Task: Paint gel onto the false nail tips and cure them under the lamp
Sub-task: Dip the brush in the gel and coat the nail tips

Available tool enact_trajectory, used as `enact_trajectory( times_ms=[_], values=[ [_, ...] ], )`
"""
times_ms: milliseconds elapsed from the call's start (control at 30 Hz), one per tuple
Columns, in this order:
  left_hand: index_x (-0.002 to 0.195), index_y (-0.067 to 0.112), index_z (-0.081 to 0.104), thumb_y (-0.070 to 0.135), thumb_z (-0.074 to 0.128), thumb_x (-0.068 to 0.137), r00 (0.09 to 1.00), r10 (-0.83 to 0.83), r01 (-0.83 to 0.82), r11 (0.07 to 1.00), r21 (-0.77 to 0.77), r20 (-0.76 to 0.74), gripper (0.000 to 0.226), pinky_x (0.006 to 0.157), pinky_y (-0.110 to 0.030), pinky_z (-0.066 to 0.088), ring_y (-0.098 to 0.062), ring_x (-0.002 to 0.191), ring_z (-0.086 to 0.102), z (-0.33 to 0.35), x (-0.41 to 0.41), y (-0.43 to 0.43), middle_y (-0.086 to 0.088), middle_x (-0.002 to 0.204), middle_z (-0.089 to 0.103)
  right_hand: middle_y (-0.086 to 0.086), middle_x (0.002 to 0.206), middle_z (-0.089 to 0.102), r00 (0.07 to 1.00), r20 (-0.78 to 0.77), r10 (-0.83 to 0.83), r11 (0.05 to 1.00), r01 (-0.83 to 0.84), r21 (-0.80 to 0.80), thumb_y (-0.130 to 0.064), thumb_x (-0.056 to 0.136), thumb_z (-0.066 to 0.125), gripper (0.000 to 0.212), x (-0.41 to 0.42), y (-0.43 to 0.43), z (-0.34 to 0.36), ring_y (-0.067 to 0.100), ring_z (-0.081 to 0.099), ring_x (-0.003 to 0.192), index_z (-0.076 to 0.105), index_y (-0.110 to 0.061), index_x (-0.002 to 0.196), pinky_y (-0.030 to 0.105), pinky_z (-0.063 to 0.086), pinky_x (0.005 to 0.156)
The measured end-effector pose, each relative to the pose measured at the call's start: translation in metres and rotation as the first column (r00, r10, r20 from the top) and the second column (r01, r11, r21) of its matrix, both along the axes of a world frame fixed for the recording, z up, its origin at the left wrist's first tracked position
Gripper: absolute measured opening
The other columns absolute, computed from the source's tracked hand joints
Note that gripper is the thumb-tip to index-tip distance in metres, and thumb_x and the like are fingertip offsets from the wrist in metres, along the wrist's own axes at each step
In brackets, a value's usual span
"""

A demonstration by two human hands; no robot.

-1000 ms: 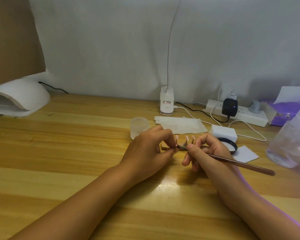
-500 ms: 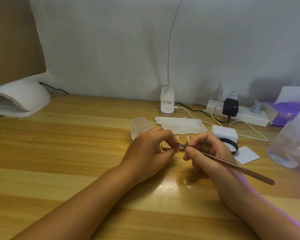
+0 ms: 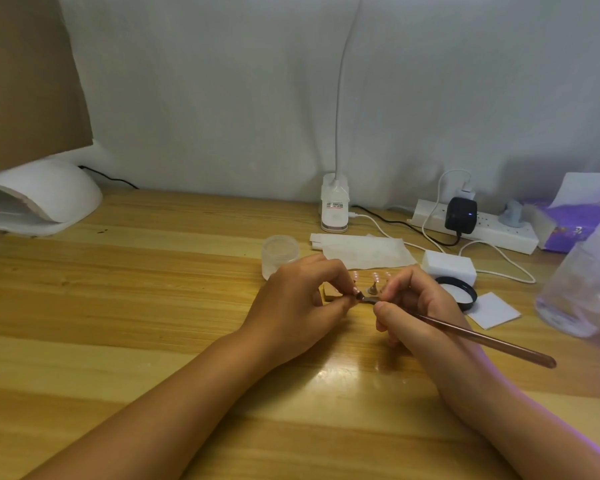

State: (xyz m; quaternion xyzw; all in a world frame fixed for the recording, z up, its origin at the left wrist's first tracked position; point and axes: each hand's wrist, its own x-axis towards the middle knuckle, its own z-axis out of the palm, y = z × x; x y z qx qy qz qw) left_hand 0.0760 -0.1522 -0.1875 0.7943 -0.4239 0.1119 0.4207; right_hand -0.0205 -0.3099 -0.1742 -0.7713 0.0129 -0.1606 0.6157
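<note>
My left hand pinches a small wooden holder at the middle of the table, with a pink false nail tip at my fingertips. Several more pink nail tips stand on the holder behind. My right hand grips a copper-coloured gel brush, whose dark bristle end touches the tip held by my left fingers. The white curing lamp sits at the far left, its opening facing left.
A clear jar stands just behind my left hand. A black-rimmed lid, a white block, a white card and a tissue lie nearby. A power strip, desk-lamp base and plastic bottle line the right.
The brush handle has dropped lower and my right hand has shifted slightly left, bringing the bristles onto the tip at my left fingertips. My left hand stays on the holder.
</note>
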Motion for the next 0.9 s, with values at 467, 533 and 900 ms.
enact_trajectory(
  times_ms=[467,533,900],
  values=[
    [0.086,0.026,0.069,0.023,0.076,0.084,1.000,0.006,-0.006,1.000,0.008,0.006,0.008,0.056,-0.015,0.034,-0.003,0.059,0.051,-0.001,0.001,-0.001,0.022,0.084,0.058,0.003,0.070,0.070,1.000,0.029,0.003,1.000,-0.004,0.026,0.001,0.086,0.064,0.014,-0.001,0.003,0.003,0.006,0.065,0.061,0.058,-0.011,0.088,0.014,0.048,0.053],
    [0.087,0.025,0.069,0.022,0.076,0.084,1.000,0.001,-0.001,1.000,0.006,0.004,0.008,0.056,-0.014,0.034,-0.002,0.060,0.051,-0.001,0.000,0.000,0.020,0.085,0.059,0.002,0.067,0.068,1.000,0.008,-0.015,1.000,0.015,0.004,0.004,0.085,0.064,0.016,0.000,0.002,0.002,0.006,0.063,0.058,0.057,-0.011,0.087,0.015,0.048,0.052],
    [0.085,0.033,0.069,0.026,0.075,0.086,0.949,0.100,-0.129,0.989,-0.076,-0.300,0.009,0.056,-0.020,0.041,0.002,0.055,0.054,-0.004,0.011,0.001,0.019,0.094,0.069,-0.002,0.062,0.060,0.979,0.064,-0.191,0.980,0.186,0.073,-0.006,0.086,0.061,0.016,-0.005,0.000,0.000,0.003,0.053,0.052,0.057,-0.021,0.081,0.016,0.041,0.044]
  ],
)
